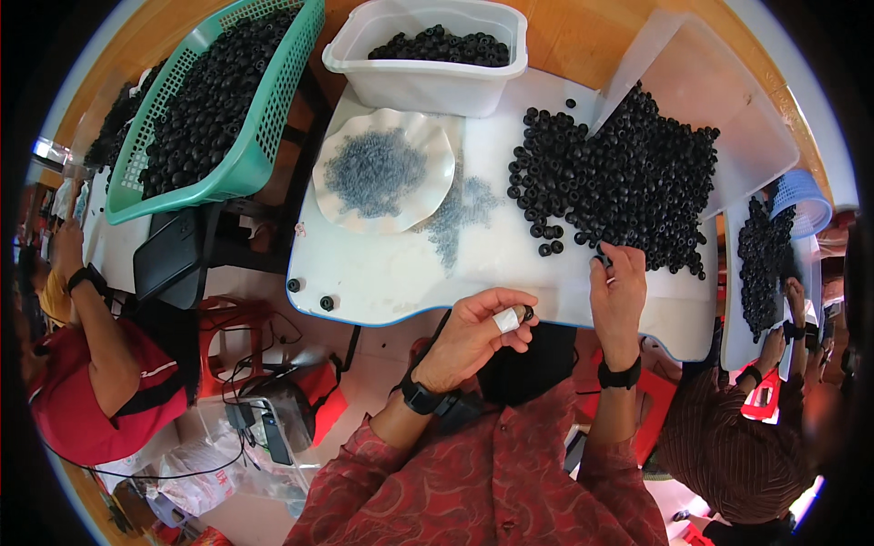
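Observation:
My left hand (469,338) is just off the table's near edge, its fingers closed on a small black ring-shaped part (528,313). White tape (508,318) wraps one of its fingers. At the near side of a heap of black ring-shaped parts (628,173), my right hand (621,287) pinches a dark piece (603,258), probably another of these parts. The heap spills out of a tipped clear plastic bin (737,109). Left of it, a wavy-rimmed white plate (328,198) holds tiny translucent grey pieces (373,173); more of them (455,218) lie scattered on the table beside it.
A white tub (423,89) of black parts stands at the back. A green basket (259,146) full of them is at the left. Two loose black parts (326,302) sit near the white table's (391,282) left edge. Co-workers (100,382) sit on both sides.

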`<state>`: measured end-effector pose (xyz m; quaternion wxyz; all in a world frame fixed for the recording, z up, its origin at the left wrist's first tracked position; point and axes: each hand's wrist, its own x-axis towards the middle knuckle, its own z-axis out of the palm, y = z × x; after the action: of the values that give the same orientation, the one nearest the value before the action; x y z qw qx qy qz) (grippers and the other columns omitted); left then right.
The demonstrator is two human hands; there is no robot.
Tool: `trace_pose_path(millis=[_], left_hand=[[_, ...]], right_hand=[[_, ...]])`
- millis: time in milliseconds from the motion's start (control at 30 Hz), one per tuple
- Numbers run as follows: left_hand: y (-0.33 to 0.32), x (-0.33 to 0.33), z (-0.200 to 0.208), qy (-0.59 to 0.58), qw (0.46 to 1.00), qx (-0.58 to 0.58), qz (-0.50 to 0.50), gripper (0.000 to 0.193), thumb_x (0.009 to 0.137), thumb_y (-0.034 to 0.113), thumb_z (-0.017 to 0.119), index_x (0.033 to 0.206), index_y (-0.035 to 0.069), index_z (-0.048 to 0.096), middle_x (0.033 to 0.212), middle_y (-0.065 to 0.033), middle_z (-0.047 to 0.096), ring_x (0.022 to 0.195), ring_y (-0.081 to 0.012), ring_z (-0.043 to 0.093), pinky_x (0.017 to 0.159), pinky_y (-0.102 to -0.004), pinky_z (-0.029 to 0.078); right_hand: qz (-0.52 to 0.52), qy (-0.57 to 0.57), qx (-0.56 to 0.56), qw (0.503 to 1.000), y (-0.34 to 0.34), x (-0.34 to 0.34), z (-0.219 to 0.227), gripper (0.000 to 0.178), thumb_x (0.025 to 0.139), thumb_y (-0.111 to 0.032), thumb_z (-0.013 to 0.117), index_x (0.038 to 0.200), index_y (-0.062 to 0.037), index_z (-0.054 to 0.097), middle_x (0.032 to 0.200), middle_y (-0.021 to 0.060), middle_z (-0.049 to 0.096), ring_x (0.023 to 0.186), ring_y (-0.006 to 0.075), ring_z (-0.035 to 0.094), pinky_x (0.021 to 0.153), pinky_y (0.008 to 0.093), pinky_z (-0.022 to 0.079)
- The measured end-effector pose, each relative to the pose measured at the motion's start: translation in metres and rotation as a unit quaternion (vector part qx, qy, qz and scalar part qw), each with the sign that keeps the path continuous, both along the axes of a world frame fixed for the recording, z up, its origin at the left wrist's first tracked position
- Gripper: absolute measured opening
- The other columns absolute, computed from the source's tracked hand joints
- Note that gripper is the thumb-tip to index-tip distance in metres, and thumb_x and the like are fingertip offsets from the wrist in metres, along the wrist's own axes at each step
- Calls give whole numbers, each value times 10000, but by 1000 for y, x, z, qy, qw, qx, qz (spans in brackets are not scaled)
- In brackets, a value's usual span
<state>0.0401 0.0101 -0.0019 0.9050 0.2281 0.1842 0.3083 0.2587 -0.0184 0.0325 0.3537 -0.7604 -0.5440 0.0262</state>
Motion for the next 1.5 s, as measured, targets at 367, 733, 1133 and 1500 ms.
trace_pose_path(millis=[367,733,1133,1500], left_hand=[[2,-2,-2,-19,1000,-2,2,272,959,79,551,1198,-49,567,1026,-152,642,814,-150,659,699,-261,571],[1,-3,1,-11,1000,-3,3,270,962,86,548,1199,-43,573,1032,-149,645,812,-145,653,710,-259,563],[1,-3,0,-11,1000,1,3,282,960,93,556,1207,-43,565,1035,-151,642,812,-137,653,715,-260,563],[0,-1,-2,-17,1000,-9,15,289,957,95,561,1211,-43,563,1028,-155,645,807,-149,655,700,-263,562]], right_hand=[[-35,-85,-54,994,15,-2,-3,220,820,-51,648,1038,-25,636,1031,144,517,682,260,598,603,369,496],[10,-9,-40,999,21,-5,-2,239,764,-11,695,1001,-35,673,964,105,536,639,172,569,583,310,479],[1,-115,-30,993,26,-8,-4,169,843,-49,641,1008,-71,673,955,99,514,708,248,577,616,354,489],[29,281,-44,958,3,-17,10,126,936,-62,553,1005,-6,642,836,57,607,612,85,519,542,236,428]])
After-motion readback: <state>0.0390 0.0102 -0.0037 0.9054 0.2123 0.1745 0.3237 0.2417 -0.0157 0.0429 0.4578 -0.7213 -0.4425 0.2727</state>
